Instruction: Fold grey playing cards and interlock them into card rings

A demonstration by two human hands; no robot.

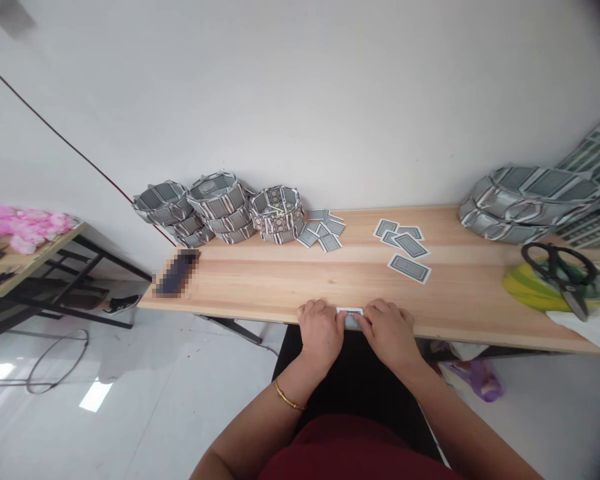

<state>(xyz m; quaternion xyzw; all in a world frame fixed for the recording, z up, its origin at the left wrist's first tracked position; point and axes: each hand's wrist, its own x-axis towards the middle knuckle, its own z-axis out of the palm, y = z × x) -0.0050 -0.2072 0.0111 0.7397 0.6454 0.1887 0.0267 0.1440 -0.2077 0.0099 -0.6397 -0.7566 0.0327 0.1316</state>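
A playing card (pixel 351 319) with a grey patterned back lies at the front edge of the wooden table, between my two hands. My left hand (pixel 323 328) has its fingers curled and its thumb pressed on the card's left side. From the other side, my right hand (pixel 387 331) grips the card's right end, thumb on its face. Whether the card is folded cannot be made out. Beyond my hands lie a single card (pixel 410 269) and a small group of loose cards (pixel 411 244). Another pile of cards (pixel 323 231) sits further left.
Along the wall stand round containers made of folded cards (pixel 223 207), a patterned one (pixel 278 215) and a wider one (pixel 527 203). Black scissors (pixel 560 277) rest on a yellow-green roll (pixel 523 287) at right. A pixelated dark object (pixel 177 273) lies left. Pink items (pixel 30 227) cover another table.
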